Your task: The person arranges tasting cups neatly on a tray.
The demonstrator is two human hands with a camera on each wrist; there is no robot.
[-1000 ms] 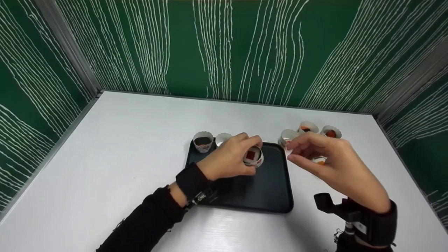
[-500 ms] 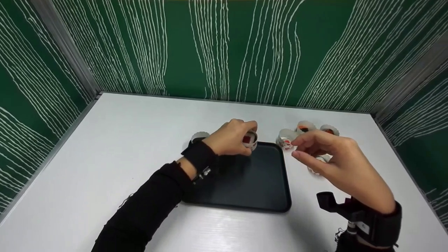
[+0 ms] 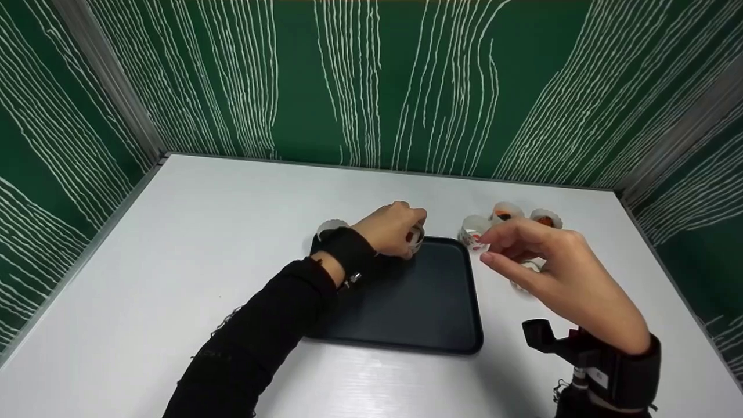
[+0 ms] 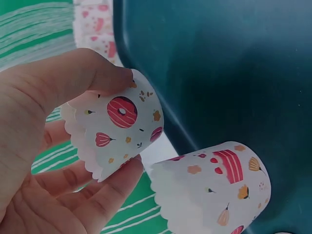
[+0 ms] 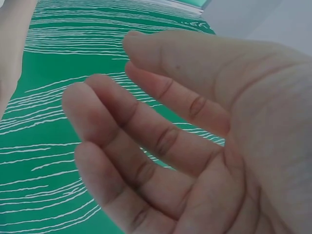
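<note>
My left hand (image 3: 390,227) holds a white paper cupcake cup (image 4: 122,122) printed with doughnuts and flowers, thumb on one side and fingers on the other. Something dark red shows inside it in the head view. The cup is at the far edge of a black tray (image 3: 418,307). Close beside it in the left wrist view is another printed cupcake cup (image 4: 214,187). A cup's scalloped rim (image 3: 332,224) peeks out behind the left wrist. To the right of the tray my right hand (image 3: 551,261) hovers with loosely bent fingers, nothing between them.
Several more cupcake cups stand right of the tray: one near its corner (image 3: 475,233), one with orange and dark contents (image 3: 506,212), and one with reddish contents (image 3: 545,219). Another cup (image 3: 525,281) is partly hidden behind my right hand. Green walls with white lines enclose the white table (image 3: 174,261).
My left hand has carried the cupcake cup away from me, from over the tray to its far edge, turning the cup slightly. The right hand has barely moved.
</note>
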